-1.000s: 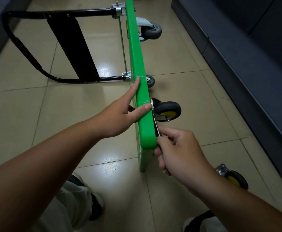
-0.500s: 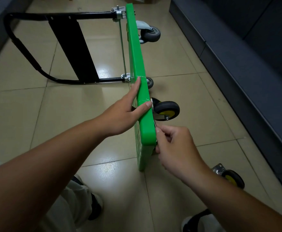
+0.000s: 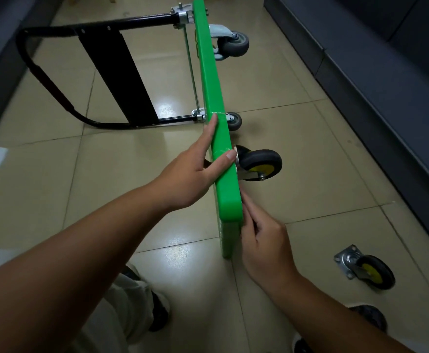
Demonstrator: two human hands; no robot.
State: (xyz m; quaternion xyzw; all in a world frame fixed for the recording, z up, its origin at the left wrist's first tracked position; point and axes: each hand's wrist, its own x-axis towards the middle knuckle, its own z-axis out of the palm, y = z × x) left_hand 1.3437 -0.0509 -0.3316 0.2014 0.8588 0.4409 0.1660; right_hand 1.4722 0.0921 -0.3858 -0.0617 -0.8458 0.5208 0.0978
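Observation:
A green platform cart [image 3: 216,123] stands on its side on the tiled floor, wheels pointing right. My left hand [image 3: 193,179] grips its upper edge, thumb over the top and fingers along the left face. Just right of that thumb, a black caster with a yellow hub [image 3: 261,164] is mounted on the underside. My right hand [image 3: 267,245] is at the near corner of the underside with its fingers pinched together; the thin tool it held in the earlier frames is hidden. A loose matching caster [image 3: 368,271] with a metal plate lies on the floor to the right.
The cart's black folding handle [image 3: 45,80] lies out to the left on the floor. Two grey casters [image 3: 233,43] sit at the cart's far end. Dark furniture [image 3: 386,98] runs along the right side. My shoe [image 3: 157,314] is below the cart.
My right hand has slid down and nearer along the underside, from beside the mounted caster to the near corner. My left hand keeps its grip on the upper edge.

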